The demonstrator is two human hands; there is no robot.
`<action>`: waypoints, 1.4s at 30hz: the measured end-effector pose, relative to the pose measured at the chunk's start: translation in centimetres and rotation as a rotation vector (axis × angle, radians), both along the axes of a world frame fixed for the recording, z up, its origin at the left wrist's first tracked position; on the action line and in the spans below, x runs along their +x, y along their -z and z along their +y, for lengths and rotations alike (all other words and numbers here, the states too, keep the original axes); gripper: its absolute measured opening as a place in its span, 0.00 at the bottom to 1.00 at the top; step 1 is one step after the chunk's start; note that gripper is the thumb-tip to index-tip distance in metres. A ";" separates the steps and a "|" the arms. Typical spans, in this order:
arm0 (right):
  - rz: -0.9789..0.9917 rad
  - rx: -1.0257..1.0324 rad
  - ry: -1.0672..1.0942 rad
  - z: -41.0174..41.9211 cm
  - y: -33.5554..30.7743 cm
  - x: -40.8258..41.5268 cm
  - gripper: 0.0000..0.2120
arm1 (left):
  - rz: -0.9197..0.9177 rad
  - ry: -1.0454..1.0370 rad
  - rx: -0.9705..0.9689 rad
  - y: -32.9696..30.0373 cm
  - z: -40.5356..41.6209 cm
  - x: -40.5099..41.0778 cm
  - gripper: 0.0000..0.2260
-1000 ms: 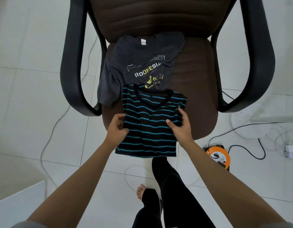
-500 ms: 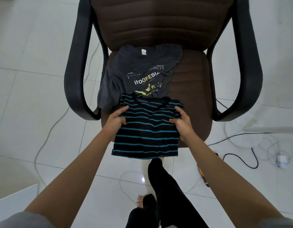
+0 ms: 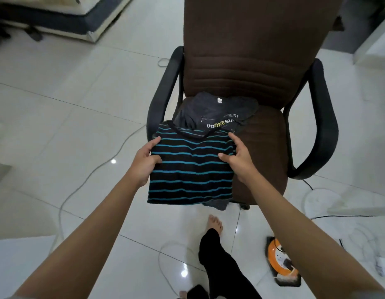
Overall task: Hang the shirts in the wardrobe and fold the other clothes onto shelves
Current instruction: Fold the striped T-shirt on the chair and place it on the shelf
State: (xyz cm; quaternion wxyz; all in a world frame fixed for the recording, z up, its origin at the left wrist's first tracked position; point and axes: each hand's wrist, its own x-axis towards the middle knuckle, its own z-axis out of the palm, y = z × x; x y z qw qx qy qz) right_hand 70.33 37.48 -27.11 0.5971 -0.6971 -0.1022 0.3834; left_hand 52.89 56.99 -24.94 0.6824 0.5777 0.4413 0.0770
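— What's in front of you?

— A brown office chair [image 3: 247,61] with black armrests, standing on the white tiled floor [image 3: 68,104]. A dark grey Indonesia T-shirt [image 3: 217,113] lies at the back of its seat, against the backrest.

— And the striped one?

— The folded black T-shirt with teal stripes [image 3: 191,169] is in my grip, over the seat's front left corner, its lower edge hanging past the front edge. Its collar overlaps the grey shirt's print.

— How are your hands?

— My left hand [image 3: 144,160] pinches the shirt's left edge, thumb on top. My right hand [image 3: 239,156] clamps the right edge the same way.

— Anything smaller?

— An orange cable reel [image 3: 280,262] on the floor by my right forearm.
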 end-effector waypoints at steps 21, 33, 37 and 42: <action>-0.151 0.600 -0.899 25.5 -24.7 -35.1 0.28 | -0.519 -0.981 0.291 -25.1 0.7 -44.6 0.23; 0.030 0.752 -1.384 39.3 -30.4 -51.2 0.32 | -0.257 -1.397 0.828 -30.2 1.2 -56.3 0.27; 0.057 0.787 -1.536 41.4 -32.7 -57.2 0.35 | -0.159 -1.464 0.927 -31.2 -1.3 -58.8 0.26; 0.121 0.857 -1.737 41.6 -35.2 -65.9 0.35 | -0.099 -1.611 0.990 -33.2 -4.8 -62.1 0.25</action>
